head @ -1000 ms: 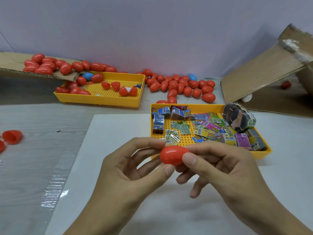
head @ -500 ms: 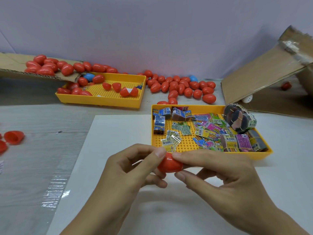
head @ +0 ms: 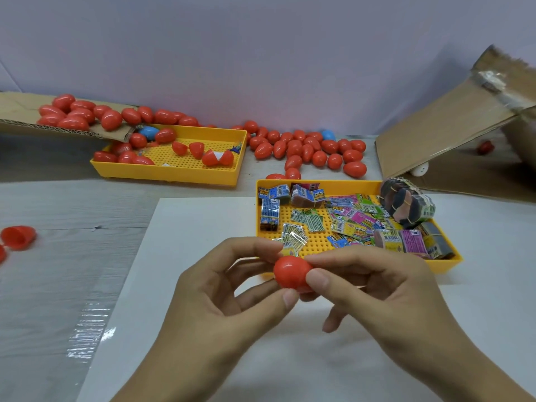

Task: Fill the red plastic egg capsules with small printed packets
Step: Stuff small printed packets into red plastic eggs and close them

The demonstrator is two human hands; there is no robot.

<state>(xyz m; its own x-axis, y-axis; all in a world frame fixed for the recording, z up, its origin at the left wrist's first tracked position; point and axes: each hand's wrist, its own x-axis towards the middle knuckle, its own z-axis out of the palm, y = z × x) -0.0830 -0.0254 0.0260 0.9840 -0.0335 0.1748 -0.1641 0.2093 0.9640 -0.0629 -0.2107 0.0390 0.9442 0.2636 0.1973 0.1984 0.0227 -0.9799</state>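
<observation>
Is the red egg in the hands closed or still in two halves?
Closed, as far as visible: the red egg reads as one rounded shell with no gap, pinched between the left hand and right hand. Contents cannot be told.

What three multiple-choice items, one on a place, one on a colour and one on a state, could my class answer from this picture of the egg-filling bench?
1. Where do the printed packets lie?
A. in the near yellow tray
B. on the cardboard flap
C. in the far yellow tray

2. What colour are the two odd eggs among the red ones at the back?
A. green
B. blue
C. white

3. How is the red egg at the centre held?
A. lying loose on the white sheet
B. by the left hand alone
C. pinched between both hands

Answers: 1 A, the printed packets fill the near yellow tray. 2 B, a blue egg sits by the far tray. 3 C, left hand and right hand grip the red egg.
</observation>
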